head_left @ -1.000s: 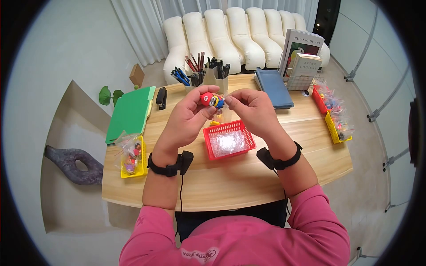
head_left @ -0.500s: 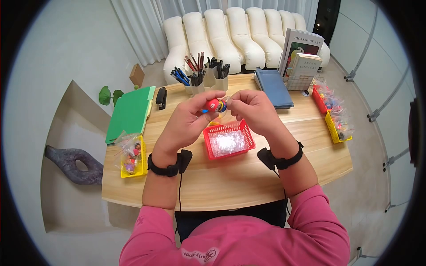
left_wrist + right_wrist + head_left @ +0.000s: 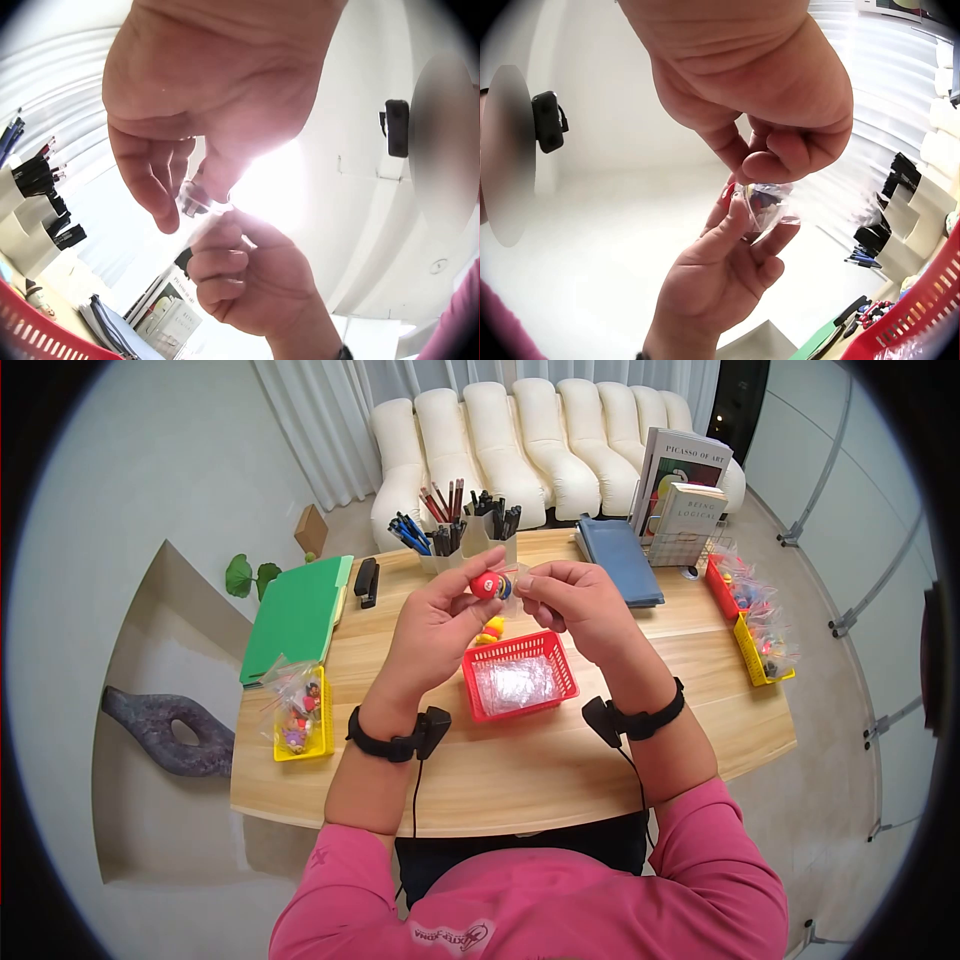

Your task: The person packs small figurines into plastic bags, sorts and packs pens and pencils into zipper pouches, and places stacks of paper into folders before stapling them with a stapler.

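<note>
My left hand (image 3: 430, 628) grips a small toy figurine (image 3: 487, 586) with a red cap and blue and yellow parts, held up over the far side of the red basket (image 3: 469, 685). Clear plastic, like a small bag (image 3: 771, 217), wraps the figurine's lower part in the right wrist view. With thumb and curled fingers, my right hand (image 3: 582, 605) pinches the edge of this plastic, close beside the left fingertips. Flat clear plastic bags (image 3: 515, 682) lie in the basket. A yellow and orange toy (image 3: 490, 630) sits just behind it, partly covered by the left hand.
A yellow basket (image 3: 326, 738) with bagged toys stands at left, near a green folder (image 3: 295, 615) and a black stapler (image 3: 367, 582). Pen holders (image 3: 495, 550), blue folders (image 3: 620, 565) and books (image 3: 685, 520) line the back. Red (image 3: 716, 595) and yellow (image 3: 748, 657) baskets stand at right.
The figurine has turned in the left hand, so its eyed face shows less than a second ago. The left hand has shifted slightly right; the right hand keeps pinching beside it.
</note>
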{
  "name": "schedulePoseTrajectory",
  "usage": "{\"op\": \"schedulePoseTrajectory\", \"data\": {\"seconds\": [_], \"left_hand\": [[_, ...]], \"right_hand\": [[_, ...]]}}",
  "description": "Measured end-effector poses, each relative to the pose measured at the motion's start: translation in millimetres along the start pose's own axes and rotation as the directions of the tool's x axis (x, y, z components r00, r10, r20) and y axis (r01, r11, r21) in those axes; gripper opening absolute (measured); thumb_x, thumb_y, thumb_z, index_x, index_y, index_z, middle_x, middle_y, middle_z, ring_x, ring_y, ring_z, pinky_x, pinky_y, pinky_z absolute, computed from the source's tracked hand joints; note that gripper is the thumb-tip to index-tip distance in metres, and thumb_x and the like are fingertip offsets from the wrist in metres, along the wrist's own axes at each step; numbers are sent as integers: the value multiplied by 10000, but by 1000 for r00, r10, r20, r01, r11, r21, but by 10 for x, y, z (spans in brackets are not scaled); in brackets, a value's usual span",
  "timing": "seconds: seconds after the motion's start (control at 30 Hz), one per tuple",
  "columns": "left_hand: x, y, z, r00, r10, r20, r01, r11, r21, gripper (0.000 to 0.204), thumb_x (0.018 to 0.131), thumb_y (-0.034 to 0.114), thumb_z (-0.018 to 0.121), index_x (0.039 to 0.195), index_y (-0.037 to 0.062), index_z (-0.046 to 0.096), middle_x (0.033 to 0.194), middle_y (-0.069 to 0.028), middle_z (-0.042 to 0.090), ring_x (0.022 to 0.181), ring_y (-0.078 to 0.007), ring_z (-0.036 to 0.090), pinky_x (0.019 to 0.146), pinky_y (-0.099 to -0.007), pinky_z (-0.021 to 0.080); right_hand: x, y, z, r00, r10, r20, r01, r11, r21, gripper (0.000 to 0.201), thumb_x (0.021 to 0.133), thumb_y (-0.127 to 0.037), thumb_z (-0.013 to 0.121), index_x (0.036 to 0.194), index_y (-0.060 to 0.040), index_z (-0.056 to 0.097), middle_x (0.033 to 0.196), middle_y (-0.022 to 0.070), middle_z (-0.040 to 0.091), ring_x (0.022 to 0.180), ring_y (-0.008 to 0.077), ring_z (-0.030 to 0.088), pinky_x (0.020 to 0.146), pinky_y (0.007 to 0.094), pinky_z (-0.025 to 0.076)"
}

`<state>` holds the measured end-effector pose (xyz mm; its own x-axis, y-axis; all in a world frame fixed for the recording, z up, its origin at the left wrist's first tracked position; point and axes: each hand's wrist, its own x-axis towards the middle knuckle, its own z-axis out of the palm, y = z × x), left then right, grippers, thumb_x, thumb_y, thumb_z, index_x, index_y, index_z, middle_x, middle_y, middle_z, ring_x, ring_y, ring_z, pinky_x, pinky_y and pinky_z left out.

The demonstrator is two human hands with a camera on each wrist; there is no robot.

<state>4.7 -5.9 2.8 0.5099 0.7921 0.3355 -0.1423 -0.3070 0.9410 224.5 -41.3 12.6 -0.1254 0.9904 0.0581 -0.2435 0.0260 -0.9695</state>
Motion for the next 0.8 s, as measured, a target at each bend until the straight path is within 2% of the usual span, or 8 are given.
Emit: {"op": "schedulePoseTrajectory", "data": {"seconds": [0.13, 0.23, 0.3, 0.33, 0.5, 0.63, 0.7, 0.8], "left_hand": [[13, -79, -52, 996, -33, 80, 24, 994, 105, 608, 1037, -37, 682, 1611, 83, 520, 1286, -29, 697, 1163, -121, 689, 977, -266, 570], [3, -18, -81, 988, 52, 145, -83, 972, 220, 651, 1021, -72, 675, 1628, 77, 493, 1298, -26, 634, 1204, -121, 662, 979, -260, 564], [-58, 66, -46, 996, -25, 83, 25, 1000, -1, 696, 995, -88, 685, 1638, 69, 470, 1325, -35, 592, 1183, -106, 640, 944, -251, 560], [-55, 84, -52, 996, -25, 83, 26, 1000, -1, 696, 995, -88, 685, 1638, 69, 470, 1325, -35, 592, 1183, -106, 640, 944, -251, 560], [-29, 80, -87, 999, 38, -34, -31, 981, 189, 686, 960, -70, 725, 1596, 50, 496, 1318, -42, 604, 1017, -80, 595, 866, -244, 549], [-29, 120, -26, 996, 66, -64, -52, 978, 204, 674, 947, -45, 765, 1568, 52, 521, 1339, -46, 618, 1026, -81, 595, 874, -245, 547], [-85, 301, 156, 974, 164, -155, -102, 934, 343, 678, 941, 13, 811, 1556, 44, 527, 1364, -66, 632, 1084, -71, 599, 856, -234, 534], [-38, -14, 146, 973, 83, -215, -14, 952, 305, 526, 962, 79, 823, 1446, 13, 628, 1261, -75, 709, 1017, -56, 634, 777, -219, 517]], "right_hand": [[-5, 11, 23, 1000, 5, -1, -5, 1000, 9, 198, 1010, -207, 777, 1021, -11, 753, 823, 1, 693, 661, 26, 565, 579, 192, 435], [9, 23, 24, 1000, 19, -12, -18, 998, 54, 186, 1006, -198, 773, 1001, -13, 750, 816, 9, 693, 651, 44, 566, 565, 200, 414], [41, 72, -26, 1000, 26, 18, -28, 991, 128, 181, 1003, -194, 772, 992, -15, 749, 811, 13, 693, 647, 53, 567, 559, 205, 404], [50, 87, -40, 998, 30, 49, -39, 979, 200, 176, 1001, -191, 771, 984, -17, 749, 807, 16, 693, 643, 63, 569, 553, 210, 393], [38, 74, -8, 1000, 25, -17, -22, 987, 156, 175, 995, -189, 769, 964, -18, 749, 797, 21, 688, 635, 75, 561, 547, 218, 380], [11, 41, 25, 999, 3, -33, 2, 987, 158, 182, 988, -188, 768, 945, -11, 750, 788, 24, 685, 627, 73, 554, 544, 219, 382], [11, 60, 28, 1000, -6, -30, 11, 985, 175, 182, 987, -186, 766, 940, -11, 751, 784, 24, 685, 622, 73, 553, 541, 219, 382], [11, 82, 70, 1000, -19, -24, 23, 981, 191, 183, 989, -190, 767, 948, -13, 752, 768, 23, 682, 603, 71, 544, 531, 221, 379]]}}
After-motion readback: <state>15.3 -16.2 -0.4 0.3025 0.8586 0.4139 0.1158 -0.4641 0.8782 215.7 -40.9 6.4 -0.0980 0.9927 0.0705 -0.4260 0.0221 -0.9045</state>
